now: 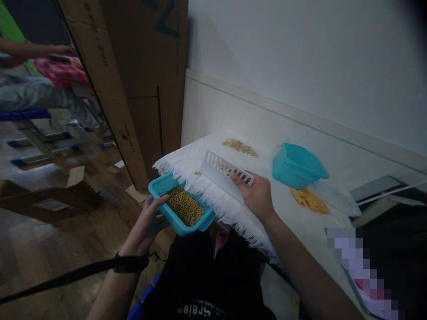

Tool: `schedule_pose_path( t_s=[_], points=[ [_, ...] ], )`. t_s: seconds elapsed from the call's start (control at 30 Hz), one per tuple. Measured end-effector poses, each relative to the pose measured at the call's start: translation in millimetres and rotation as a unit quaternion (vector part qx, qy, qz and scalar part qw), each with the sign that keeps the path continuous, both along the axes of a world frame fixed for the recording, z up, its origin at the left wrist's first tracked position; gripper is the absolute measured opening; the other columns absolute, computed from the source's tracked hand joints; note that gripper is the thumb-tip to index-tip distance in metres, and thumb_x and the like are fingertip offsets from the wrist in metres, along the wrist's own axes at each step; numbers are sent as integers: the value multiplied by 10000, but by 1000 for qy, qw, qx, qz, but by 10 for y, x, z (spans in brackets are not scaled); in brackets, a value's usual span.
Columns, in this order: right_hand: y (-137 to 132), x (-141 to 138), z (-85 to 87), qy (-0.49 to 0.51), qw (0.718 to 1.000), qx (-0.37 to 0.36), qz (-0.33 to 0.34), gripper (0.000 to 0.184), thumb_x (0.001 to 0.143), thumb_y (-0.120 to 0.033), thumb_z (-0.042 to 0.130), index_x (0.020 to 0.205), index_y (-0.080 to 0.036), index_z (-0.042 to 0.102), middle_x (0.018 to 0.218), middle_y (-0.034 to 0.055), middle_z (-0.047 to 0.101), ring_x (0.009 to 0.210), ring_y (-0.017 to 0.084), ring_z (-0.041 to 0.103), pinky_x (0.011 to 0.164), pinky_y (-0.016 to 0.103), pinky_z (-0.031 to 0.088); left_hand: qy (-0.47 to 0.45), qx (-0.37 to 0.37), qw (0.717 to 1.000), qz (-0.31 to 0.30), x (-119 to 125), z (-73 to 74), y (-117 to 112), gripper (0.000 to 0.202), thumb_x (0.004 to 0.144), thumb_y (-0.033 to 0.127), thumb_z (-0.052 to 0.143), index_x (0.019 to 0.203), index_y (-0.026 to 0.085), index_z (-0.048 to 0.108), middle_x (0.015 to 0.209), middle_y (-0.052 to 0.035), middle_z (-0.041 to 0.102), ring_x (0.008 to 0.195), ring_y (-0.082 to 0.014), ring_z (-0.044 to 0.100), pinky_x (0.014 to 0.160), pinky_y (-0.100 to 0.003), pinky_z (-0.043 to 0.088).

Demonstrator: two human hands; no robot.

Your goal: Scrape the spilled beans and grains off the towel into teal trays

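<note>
My left hand grips the side of a turquoise plastic container, its thumb over the rim. Greenish-yellow beans fill much of it. The container is held at the fringed edge of a white cloth covering the table. In my right hand is a white slotted plastic piece, its lower edge against the cloth near the fringe. A few small beans lie just left of that piece. Farther back, a spread of pale grains or beans rests on the cloth.
A second turquoise container stands on the table's right, with an orange and clear plastic bag before it. A tall cardboard box rises at the left. Beyond it, a seated person is partly visible. A strap trails from my left wrist.
</note>
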State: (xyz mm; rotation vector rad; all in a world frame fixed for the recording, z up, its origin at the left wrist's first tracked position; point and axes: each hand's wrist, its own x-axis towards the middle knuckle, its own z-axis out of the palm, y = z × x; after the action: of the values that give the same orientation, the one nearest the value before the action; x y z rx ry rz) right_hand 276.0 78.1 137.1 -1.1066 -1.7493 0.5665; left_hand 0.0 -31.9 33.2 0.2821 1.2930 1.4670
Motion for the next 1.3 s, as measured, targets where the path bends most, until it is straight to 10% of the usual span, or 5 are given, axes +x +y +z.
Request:
schedule_pose_path(
  t_s=[0.63, 1.0, 1.3],
  points=[
    [-121, -258, 77, -17, 994, -43, 101, 444, 964, -631, 800, 889, -208, 912, 749, 55, 808, 684, 228, 694, 627, 320, 539, 10, 25, 1000, -10, -96, 32, -26, 566, 871, 459, 955, 1306, 296, 632, 1190, -62, 722, 864, -221, 771, 732, -369, 705],
    [991, 580, -2, 50, 968, 120, -214, 490, 902, -659, 821, 829, -176, 776, 727, 63, 754, 688, 234, 661, 651, 340, 525, -4, -22, 1000, -7, -3, -233, 23, 676, 787, 458, 981, 1341, 306, 625, 1052, -52, 753, 793, -255, 783, 691, -392, 672],
    [1041, 457, -215, -7, 982, 77, -170, 346, 968, -527, 768, 848, -202, 785, 765, 62, 795, 723, 245, 703, 690, 323, 511, -1, -16, 1000, -21, 83, -344, 76, 612, 774, 357, 963, 1290, 297, 639, 1048, -43, 742, 793, -256, 782, 681, -397, 674]
  ],
)
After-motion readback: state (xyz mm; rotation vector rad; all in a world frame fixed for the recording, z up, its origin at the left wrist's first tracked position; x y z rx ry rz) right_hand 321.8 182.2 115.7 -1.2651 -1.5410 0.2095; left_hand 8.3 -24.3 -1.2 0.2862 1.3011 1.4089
